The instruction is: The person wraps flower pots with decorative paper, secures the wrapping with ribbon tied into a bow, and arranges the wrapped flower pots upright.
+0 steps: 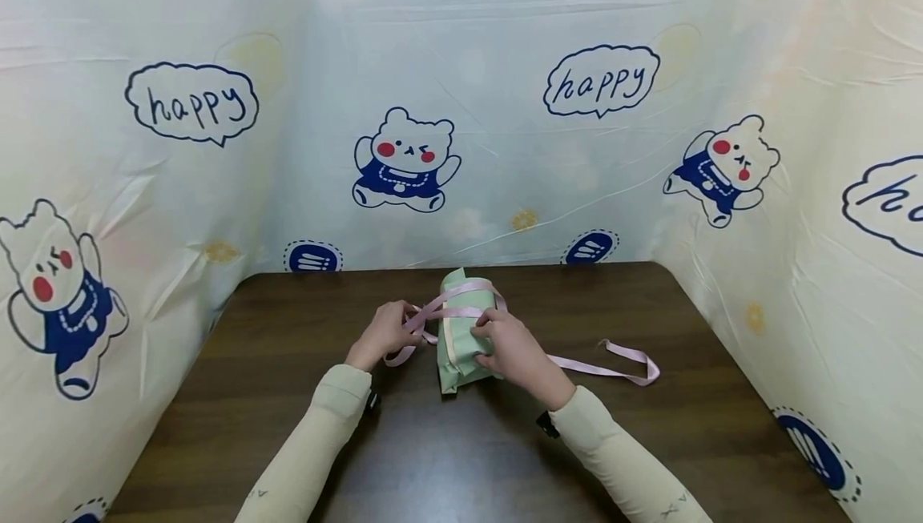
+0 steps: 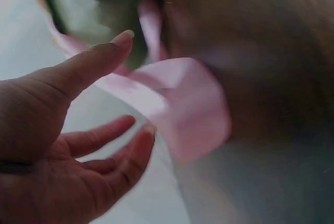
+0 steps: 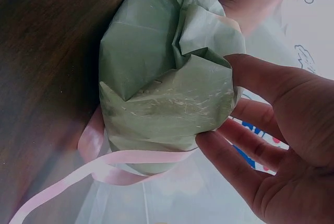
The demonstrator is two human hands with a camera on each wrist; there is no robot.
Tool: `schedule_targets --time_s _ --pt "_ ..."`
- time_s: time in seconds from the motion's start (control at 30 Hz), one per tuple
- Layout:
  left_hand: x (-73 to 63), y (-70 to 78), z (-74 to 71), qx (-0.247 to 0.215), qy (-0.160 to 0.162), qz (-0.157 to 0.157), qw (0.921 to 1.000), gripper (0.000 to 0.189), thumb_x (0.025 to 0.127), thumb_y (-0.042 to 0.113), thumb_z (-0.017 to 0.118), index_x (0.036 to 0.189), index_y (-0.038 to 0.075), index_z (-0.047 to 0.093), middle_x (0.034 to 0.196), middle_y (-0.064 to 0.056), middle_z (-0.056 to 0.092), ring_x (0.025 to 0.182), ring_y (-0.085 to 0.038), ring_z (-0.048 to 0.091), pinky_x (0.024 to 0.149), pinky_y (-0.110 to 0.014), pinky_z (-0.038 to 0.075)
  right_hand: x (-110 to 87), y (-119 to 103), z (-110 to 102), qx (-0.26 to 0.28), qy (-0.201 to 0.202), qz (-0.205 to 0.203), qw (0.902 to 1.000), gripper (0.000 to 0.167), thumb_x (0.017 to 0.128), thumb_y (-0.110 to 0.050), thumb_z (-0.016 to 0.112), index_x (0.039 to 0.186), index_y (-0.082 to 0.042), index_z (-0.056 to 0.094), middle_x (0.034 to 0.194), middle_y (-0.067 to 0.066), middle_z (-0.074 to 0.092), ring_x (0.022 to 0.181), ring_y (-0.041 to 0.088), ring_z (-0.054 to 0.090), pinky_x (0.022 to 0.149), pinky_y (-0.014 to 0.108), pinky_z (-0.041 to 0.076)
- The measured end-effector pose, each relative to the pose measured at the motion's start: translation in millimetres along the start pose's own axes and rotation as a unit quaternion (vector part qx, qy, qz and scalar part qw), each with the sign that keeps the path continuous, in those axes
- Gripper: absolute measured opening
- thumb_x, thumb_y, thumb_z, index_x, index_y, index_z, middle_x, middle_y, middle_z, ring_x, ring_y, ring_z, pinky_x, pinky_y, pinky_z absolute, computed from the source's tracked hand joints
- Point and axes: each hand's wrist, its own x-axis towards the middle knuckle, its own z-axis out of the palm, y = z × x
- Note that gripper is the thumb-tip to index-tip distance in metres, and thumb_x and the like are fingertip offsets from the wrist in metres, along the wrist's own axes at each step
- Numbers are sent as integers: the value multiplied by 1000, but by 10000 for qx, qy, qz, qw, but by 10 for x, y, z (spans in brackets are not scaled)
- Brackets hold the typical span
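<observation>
A parcel wrapped in pale green paper (image 1: 456, 347) lies on the table, its folded, creased end facing the right wrist camera. Pink ribbon (image 1: 469, 286) passes across its far part and loops out on the left side. My right hand (image 1: 521, 353) holds the parcel from the right, thumb and fingers spread on the paper. At the left, my left hand (image 1: 385, 332) is by the loose ribbon loops. In the left wrist view its thumb and fingertips stand apart, with the ribbon loop (image 2: 201, 114) just beyond them.
A loose tail of ribbon (image 1: 642, 367) trails over the dark wooden table (image 1: 447, 459) to the right of the parcel. Behind and beside the table hangs a pale curtain (image 1: 490, 162) printed with cartoon bears.
</observation>
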Motion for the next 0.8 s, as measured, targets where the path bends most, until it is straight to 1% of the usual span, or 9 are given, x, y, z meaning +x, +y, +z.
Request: schedule_targets --time_s 0.1,0.2,0.27,0.33,0.4,0.47,0.53,0.67,0.8 --pt "28 -89 45 179 -49 -303 9994 33 83 13 83 108 -4 71 92 -14 70 78 -24 62 69 -40 54 4 7 1 -21 37 -49 10000 38 77 -20 90 110 -6 78 113 9 66 102 26 64 91 43 55" --pt "35 -167 46 268 -49 -539 9982 13 89 10 77 87 -1 71 76 -10 65 64 -22 58 57 -34 50 4 19 0 -49 81 -84 9999 38 77 -20 91 110 -5 78 112 9 66 101 26 65 91 43 55" --pt "32 -209 18 267 -68 -563 9980 16 90 8 73 77 0 70 68 -8 61 58 -20 55 51 -31 47 2 27 -3 -54 99 -68 9999 38 77 -20 91 110 -5 78 112 9 66 101 26 65 92 42 55" --pt "14 -241 -34 235 -105 -583 9980 19 90 6 74 72 1 70 64 -6 60 56 -19 53 49 -29 44 -2 29 -3 -36 77 -14 10000 39 77 -20 91 111 -5 78 113 9 66 102 26 64 92 42 55" --pt "-19 -275 -108 164 -76 -489 9986 16 87 5 76 72 1 72 64 -4 61 56 -17 52 48 -27 43 -3 24 -5 -11 54 44 10000 39 77 -20 91 111 -5 78 113 9 66 102 26 64 92 42 55" --pt "-63 -296 -202 52 -83 -443 9990 12 87 7 77 77 1 76 68 -3 64 59 -17 53 50 -27 45 -2 15 -10 0 26 96 10000 39 78 -20 90 112 -5 78 113 9 65 103 26 64 92 42 55" --pt "-114 -330 -315 -25 -42 -324 9995 11 89 8 76 80 1 77 69 -4 65 60 -17 53 52 -28 45 0 6 -16 25 16 129 9999 39 78 -20 90 112 -5 78 114 9 65 103 26 64 92 42 55" --pt "-221 -416 -586 -93 -23 -82 9999 16 94 13 72 89 -1 76 75 -6 67 66 -18 54 57 -31 46 1 -8 -21 72 1 163 9998 40 78 -19 90 113 -4 78 114 10 65 104 27 64 93 43 54" --pt "-339 -524 -881 -292 -60 172 9994 18 99 18 67 96 2 74 81 -10 69 70 -17 57 61 -31 49 5 -11 -19 133 -42 230 9996 41 78 -18 90 114 -4 77 114 10 65 104 28 63 94 44 54"
